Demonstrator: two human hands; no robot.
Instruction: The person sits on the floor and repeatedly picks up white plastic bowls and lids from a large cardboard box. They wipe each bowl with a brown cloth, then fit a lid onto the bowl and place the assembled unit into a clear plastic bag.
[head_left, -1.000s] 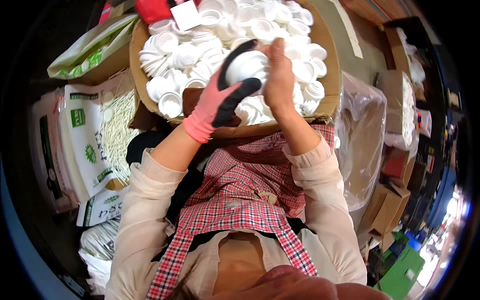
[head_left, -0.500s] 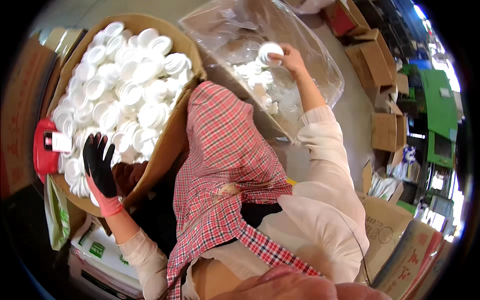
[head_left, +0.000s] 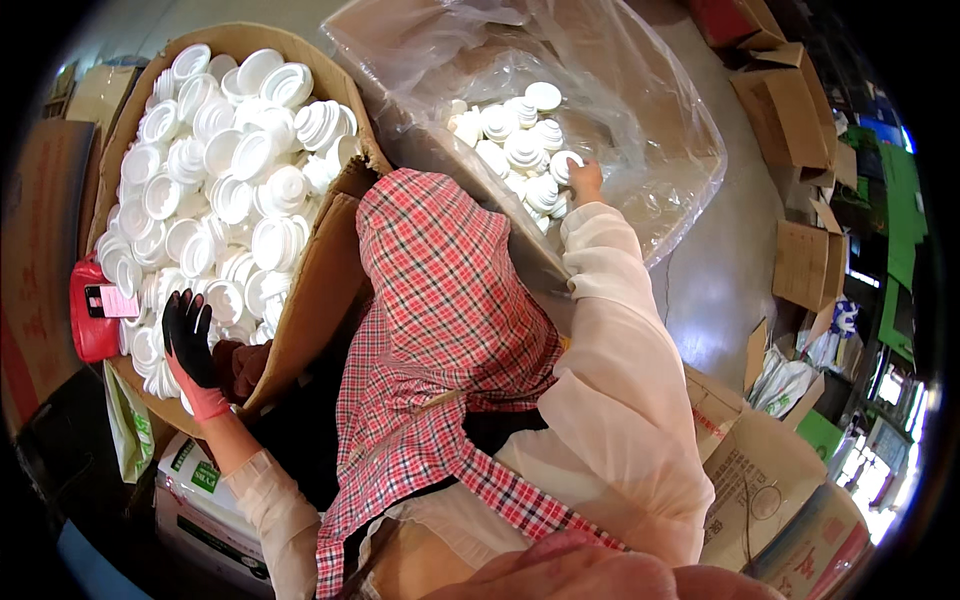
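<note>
Gloved left hand spread, bare right hand pinching, arms wide apart.
Left fingers point forward, slightly parted, the left forearm running back behind them; right fingers are bent in a grip, the right wrist close behind them, the right arm stretched outward.

Left hand: my 2-tone glove, black over the fingers, coral pink toward the wrist.
Right hand: bare.
Right sleeve: pale cream, thin, slightly sheer, loose and softly creased along my arm.
Left sleeve: the same cream cloth, wrinkled, ending on my forearm short of the glove.
Apron: red, white and dark plaid, down my front.
Straps: 2, in matching check.
Black cloth: a patch showing beside my apron.
</note>
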